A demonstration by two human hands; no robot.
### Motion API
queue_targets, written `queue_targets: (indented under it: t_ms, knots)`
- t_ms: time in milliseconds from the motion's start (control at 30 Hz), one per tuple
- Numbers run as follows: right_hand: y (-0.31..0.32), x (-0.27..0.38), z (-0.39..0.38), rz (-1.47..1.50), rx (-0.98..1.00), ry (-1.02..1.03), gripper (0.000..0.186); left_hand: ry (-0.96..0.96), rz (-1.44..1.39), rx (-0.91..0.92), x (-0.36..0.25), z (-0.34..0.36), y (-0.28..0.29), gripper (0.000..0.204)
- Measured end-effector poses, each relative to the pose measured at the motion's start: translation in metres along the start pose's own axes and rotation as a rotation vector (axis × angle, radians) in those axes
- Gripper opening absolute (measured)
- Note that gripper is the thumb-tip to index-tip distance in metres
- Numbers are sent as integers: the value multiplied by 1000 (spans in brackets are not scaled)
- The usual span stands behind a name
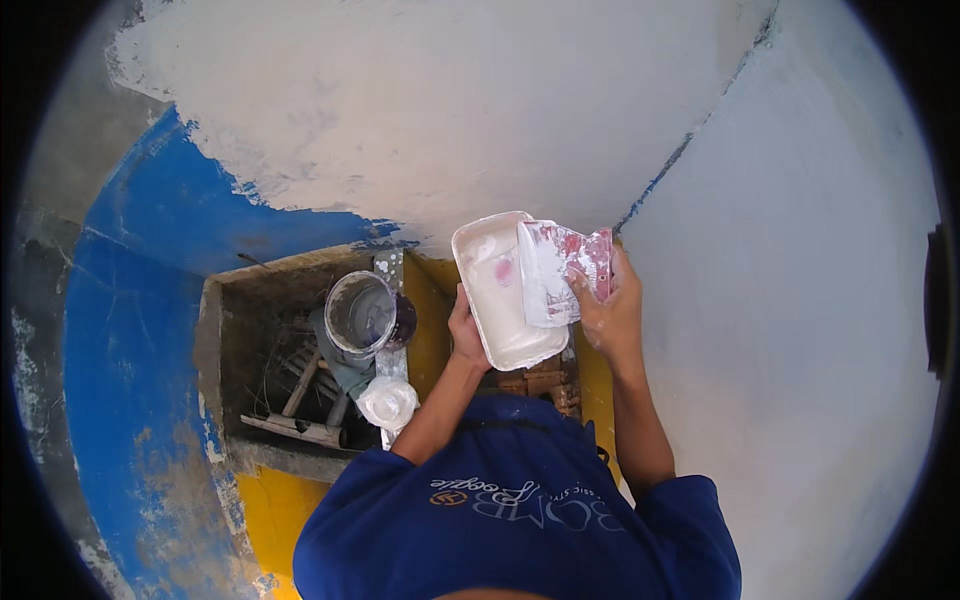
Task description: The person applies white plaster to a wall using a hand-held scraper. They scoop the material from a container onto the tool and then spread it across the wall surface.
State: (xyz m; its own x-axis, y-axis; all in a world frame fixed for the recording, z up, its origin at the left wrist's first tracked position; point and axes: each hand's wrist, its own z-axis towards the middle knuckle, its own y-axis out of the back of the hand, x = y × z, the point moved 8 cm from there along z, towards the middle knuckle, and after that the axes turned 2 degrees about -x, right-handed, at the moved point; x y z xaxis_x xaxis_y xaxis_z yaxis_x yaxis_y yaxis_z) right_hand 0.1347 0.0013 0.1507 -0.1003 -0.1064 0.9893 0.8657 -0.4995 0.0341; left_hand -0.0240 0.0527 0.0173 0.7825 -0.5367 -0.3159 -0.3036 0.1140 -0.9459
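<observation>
My left hand (467,332) grips the near left side of a shallow white tray (512,340), fingers partly hidden beneath it. Smears of white paste and a small pink spot show inside the tray. My right hand (614,314) is closed on a wide putty knife (550,278), its thumb on the reddish grip end. White paste coats the broad blade, which lies over the tray's right side. From this view I cannot tell whether the blade touches the tray.
A dark bucket (400,318) with grey contents stands on a narrow ledge left of my left arm, near a white wrapped bundle (388,402). A concrete-walled recess (290,268) holds wood scraps. Ahead, white coating (400,120) covers part of a blue wall (130,250); a dark corner seam (680,150) runs rightward.
</observation>
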Motion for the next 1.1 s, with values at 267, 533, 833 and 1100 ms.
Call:
queue_targets:
  t_ms: [267,533,833,1100]
  knots:
    - [-45,27,-7,-873,214,254,32,-31,-15,38,7,-6,-1,65]
    - [-68,6,1,-967,275,213,33,-158,21,-62,4,-7,4,65]
    - [-73,21,4,-874,263,317,37,-177,5,-83,-6,-6,15,65]
    - [-86,5,1,-889,327,349,42,-185,61,-142,-1,-7,16,66]
